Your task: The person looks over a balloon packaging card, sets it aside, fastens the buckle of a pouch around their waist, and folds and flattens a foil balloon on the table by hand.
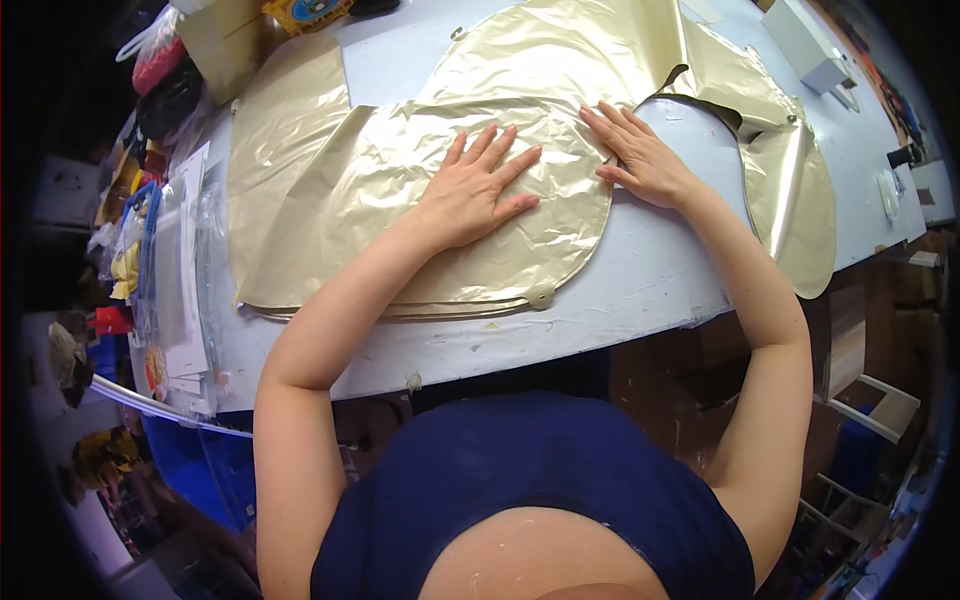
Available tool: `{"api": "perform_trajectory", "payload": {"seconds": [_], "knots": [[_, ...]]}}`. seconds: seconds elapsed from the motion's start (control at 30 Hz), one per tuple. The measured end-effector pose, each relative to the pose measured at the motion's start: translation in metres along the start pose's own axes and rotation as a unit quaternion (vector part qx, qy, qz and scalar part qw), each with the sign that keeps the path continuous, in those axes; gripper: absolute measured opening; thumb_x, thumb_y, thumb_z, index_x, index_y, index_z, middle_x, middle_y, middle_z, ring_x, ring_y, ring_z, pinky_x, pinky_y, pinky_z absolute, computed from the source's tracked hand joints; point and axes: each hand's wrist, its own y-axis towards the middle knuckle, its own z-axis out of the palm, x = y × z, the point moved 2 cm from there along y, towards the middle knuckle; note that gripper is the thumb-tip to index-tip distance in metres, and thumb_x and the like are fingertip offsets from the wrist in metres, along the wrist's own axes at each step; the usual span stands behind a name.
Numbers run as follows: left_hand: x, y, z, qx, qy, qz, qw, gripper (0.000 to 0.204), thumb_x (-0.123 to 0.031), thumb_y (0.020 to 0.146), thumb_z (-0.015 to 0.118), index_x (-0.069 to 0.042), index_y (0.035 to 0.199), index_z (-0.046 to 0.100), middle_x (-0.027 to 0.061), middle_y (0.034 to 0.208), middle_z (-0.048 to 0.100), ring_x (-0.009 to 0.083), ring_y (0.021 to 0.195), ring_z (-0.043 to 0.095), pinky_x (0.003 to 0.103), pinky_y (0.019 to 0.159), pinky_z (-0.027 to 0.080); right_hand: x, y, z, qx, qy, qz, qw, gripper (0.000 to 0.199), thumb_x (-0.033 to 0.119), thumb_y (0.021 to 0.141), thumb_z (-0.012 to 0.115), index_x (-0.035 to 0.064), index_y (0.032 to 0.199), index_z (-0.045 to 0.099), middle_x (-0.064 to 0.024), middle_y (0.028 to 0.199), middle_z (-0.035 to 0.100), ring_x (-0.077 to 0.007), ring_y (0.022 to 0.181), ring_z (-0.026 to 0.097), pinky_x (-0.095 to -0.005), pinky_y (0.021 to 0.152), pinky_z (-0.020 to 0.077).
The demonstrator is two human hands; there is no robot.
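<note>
A large deflated gold foil balloon [380, 200] lies flat and folded on a pale blue table [640, 290]. My left hand [475, 190] rests palm down on the folded gold foil, fingers spread. My right hand [640, 155] presses flat at the foil's right edge, fingers pointing to the far left, partly on the foil and partly on the table. A small round valve tab [541, 296] sticks out at the balloon's near edge. More gold foil [790, 190] curves around to the right.
A stack of clear plastic sleeves and papers [180, 290] lies at the table's left end. A tan box [225, 45] and a red bag [158, 62] stand at the far left. A white box [812, 45] sits at the far right. Wooden frames [870, 410] stand below on the right.
</note>
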Motion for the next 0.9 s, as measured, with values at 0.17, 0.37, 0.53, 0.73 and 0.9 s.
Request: {"api": "perform_trajectory", "payload": {"seconds": [0.17,0.37,0.53,0.73,0.9], "knots": [[0.001,0.0,0.0,0.002,-0.005,-0.009,1.0,0.065,-0.062,0.096,0.034,-0.026,0.15,0.03,0.0141,0.156,0.023,0.0316,0.146,0.017,0.047,0.119,0.009,0.003,0.003,-0.002,-0.009,-0.006,-0.013,1.0,0.08,0.061,0.091,0.044,0.0154,0.153,0.02,-0.0086,0.155,0.028,-0.0301,0.145,0.019,-0.0414,0.12,0.0129],[0.005,-0.002,0.008,-0.026,-0.031,0.003,0.999,0.07,-0.064,0.094,0.034,-0.022,0.15,0.031,0.0177,0.155,0.024,0.0345,0.146,0.016,0.05,0.118,0.007,0.033,0.023,-0.016,-0.039,-0.087,0.05,0.994,0.07,0.056,0.094,0.045,0.0143,0.149,0.03,-0.0166,0.144,0.043,-0.0335,0.138,0.032,-0.0456,0.115,0.0208],[0.007,-0.001,0.013,-0.032,-0.041,0.011,0.999,0.073,-0.064,0.094,0.035,-0.018,0.151,0.029,0.0207,0.155,0.024,0.0351,0.146,0.015,0.052,0.118,0.008,0.074,0.037,0.0,-0.125,0.026,-0.001,0.992,0.058,0.034,0.099,0.046,0.0037,0.146,0.031,-0.0162,0.146,0.04,-0.034,0.139,0.031,-0.0454,0.115,0.021],[0.016,-0.022,0.009,-0.077,-0.091,-0.011,0.993,0.081,-0.059,0.094,0.042,0.001,0.146,0.03,0.0224,0.151,0.031,0.0351,0.143,0.023,0.046,0.118,0.015,0.077,0.036,0.032,-0.039,-0.047,0.036,0.997,0.053,0.027,0.101,0.036,0.0069,0.149,0.028,-0.0135,0.155,0.027,-0.0282,0.145,0.021,-0.0404,0.118,0.0149],[0.054,-0.107,-0.007,-0.003,-0.062,-0.138,0.989,0.071,-0.056,0.097,0.037,-0.008,0.149,0.028,0.0195,0.155,0.022,0.0315,0.146,0.016,0.044,0.119,0.008,0.087,0.038,0.025,-0.025,-0.065,0.046,0.997,0.052,0.026,0.101,0.034,0.0104,0.15,0.028,-0.0101,0.156,0.026,-0.0259,0.145,0.02,-0.0389,0.119,0.0141]]}}
